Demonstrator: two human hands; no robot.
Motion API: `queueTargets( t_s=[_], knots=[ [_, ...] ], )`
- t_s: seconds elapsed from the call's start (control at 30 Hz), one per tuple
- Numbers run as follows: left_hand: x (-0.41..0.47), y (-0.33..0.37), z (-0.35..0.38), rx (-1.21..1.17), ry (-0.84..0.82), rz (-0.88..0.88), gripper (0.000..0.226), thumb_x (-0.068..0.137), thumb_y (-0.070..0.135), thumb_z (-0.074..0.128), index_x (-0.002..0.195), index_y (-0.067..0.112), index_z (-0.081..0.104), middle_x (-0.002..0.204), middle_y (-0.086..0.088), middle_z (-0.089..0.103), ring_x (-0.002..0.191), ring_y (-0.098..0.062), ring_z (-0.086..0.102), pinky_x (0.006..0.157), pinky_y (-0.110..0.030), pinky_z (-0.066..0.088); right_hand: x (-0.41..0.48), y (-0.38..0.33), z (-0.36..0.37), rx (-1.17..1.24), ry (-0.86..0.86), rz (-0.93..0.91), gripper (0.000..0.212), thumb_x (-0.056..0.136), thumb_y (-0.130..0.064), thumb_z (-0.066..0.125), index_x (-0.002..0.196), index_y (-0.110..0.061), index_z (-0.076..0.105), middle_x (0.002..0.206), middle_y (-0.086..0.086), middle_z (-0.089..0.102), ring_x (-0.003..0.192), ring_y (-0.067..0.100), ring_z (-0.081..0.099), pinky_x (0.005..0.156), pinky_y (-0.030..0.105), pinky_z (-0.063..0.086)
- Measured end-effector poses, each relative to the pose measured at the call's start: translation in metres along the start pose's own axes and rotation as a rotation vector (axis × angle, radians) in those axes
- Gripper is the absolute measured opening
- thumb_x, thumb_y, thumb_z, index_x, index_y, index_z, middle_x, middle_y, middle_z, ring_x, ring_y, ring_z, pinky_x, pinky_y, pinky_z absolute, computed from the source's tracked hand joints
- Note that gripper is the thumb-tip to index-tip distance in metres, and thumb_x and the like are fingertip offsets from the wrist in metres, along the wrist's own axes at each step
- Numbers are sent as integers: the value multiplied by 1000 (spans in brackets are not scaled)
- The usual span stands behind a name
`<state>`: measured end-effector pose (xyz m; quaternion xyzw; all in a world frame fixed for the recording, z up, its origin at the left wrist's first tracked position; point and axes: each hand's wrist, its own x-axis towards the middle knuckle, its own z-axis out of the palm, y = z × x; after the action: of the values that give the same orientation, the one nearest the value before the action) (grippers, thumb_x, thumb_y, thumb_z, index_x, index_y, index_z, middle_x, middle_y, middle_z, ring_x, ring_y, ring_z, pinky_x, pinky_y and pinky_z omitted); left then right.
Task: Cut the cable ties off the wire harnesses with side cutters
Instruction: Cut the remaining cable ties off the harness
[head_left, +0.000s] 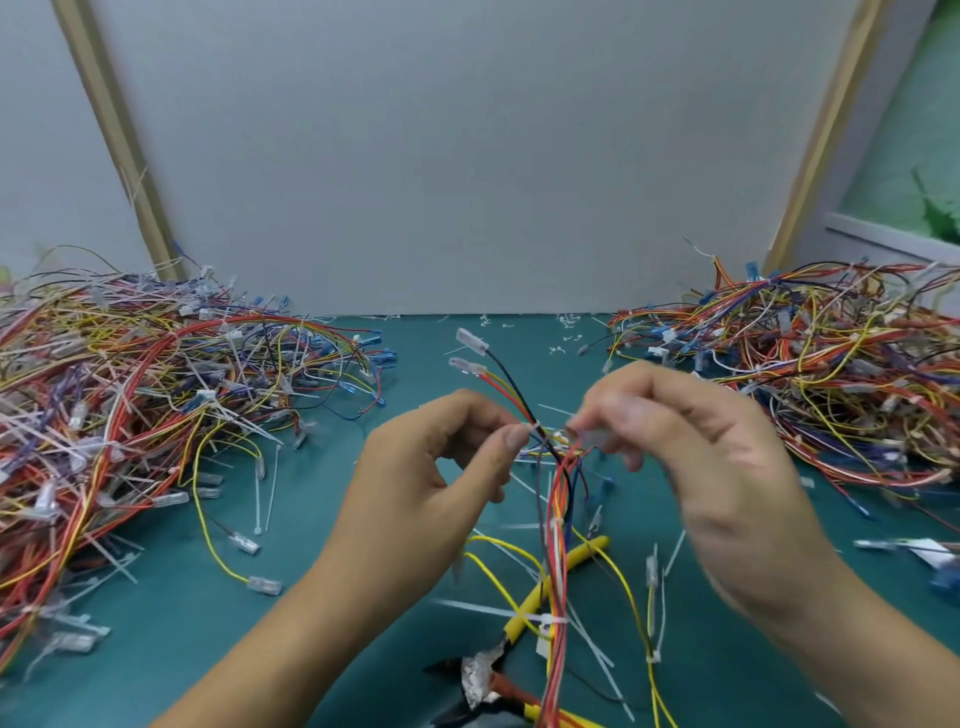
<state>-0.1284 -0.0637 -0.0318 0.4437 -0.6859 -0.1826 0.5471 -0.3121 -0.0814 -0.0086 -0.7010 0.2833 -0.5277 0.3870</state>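
My left hand (431, 467) pinches a wire harness (558, 525) of red, yellow, black and blue wires, thumb and forefinger at a white cable tie (535, 428). My right hand (696, 452), blurred, pinches the same harness just to the right of that tie. The harness hangs down between my hands, and two clear terminals (471, 353) stick up at its far end. More white ties (545, 621) sit lower on the bundle. Side cutters (514, 654) with yellow handles and dark jaws lie on the mat below, untouched.
A large heap of harnesses (130, 405) fills the left side of the green mat (322, 519), and another heap (831, 374) fills the right. Cut tie scraps (566, 325) lie along the grey back wall. Loose ties and yellow wires lie around the cutters.
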Motion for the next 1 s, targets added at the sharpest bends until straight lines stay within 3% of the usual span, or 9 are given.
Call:
queueTargets(
  t_s=[0.1,0.17,0.27,0.4,0.53,0.63,0.73,0.87,1.0],
  knots=[
    [-1,2,1,34,-14,4,12,89,31,62,81,23,66,64,11,60,60,-12,61,55,-22,47,3,1,-1,33,-29,130,50,90,-37,55,49,-12,64,57,7,62,62,13,58,65,26,46],
    [0,2,0,47,-40,1,9,88,27,60,82,26,65,67,17,59,64,-11,59,57,-21,46,4,5,-3,-45,-40,198,40,83,-37,63,55,-9,64,54,4,59,57,14,53,58,24,44],
    [0,3,0,88,-82,47,9,88,21,58,85,25,66,70,16,60,70,-12,60,63,-25,48,6,7,-7,-140,-64,223,15,74,-34,73,78,-20,69,64,-3,65,58,12,55,53,24,44],
    [0,7,-1,240,-76,190,6,89,17,63,87,19,68,73,21,56,73,-1,59,70,-7,39,6,4,-11,-209,-170,169,8,80,-23,78,88,-24,77,73,-3,74,65,11,70,62,21,55],
    [-1,7,0,300,-33,250,6,88,16,66,88,15,72,75,20,56,72,3,57,72,-5,37,5,0,-12,-252,-175,140,8,79,-22,83,86,-26,79,72,-1,76,65,13,73,63,29,59],
    [-3,6,2,333,-25,271,7,88,16,66,91,15,72,76,17,56,73,4,57,72,-4,38,4,-3,-11,-309,-166,115,8,78,-19,82,76,-26,79,65,-6,74,57,3,68,54,13,49],
    [-3,7,3,358,-37,256,13,88,18,66,100,15,71,77,18,58,75,6,56,75,0,37,5,-8,-13,-363,-178,138,12,79,-21,80,67,-22,76,59,-7,71,50,-2,61,50,8,42],
    [0,7,0,397,-148,242,20,92,27,62,77,14,65,66,8,50,62,-8,47,58,-19,40,7,-7,-15,-356,-162,173,15,78,-16,77,64,-15,72,55,-4,68,47,-1,56,49,12,42],
    [0,11,-3,299,-193,223,35,91,20,61,61,9,46,58,4,38,57,-10,36,54,-13,25,3,-3,-8,-340,-165,167,14,75,-20,78,65,-14,69,55,3,64,48,2,51,48,18,41]
  ],
)
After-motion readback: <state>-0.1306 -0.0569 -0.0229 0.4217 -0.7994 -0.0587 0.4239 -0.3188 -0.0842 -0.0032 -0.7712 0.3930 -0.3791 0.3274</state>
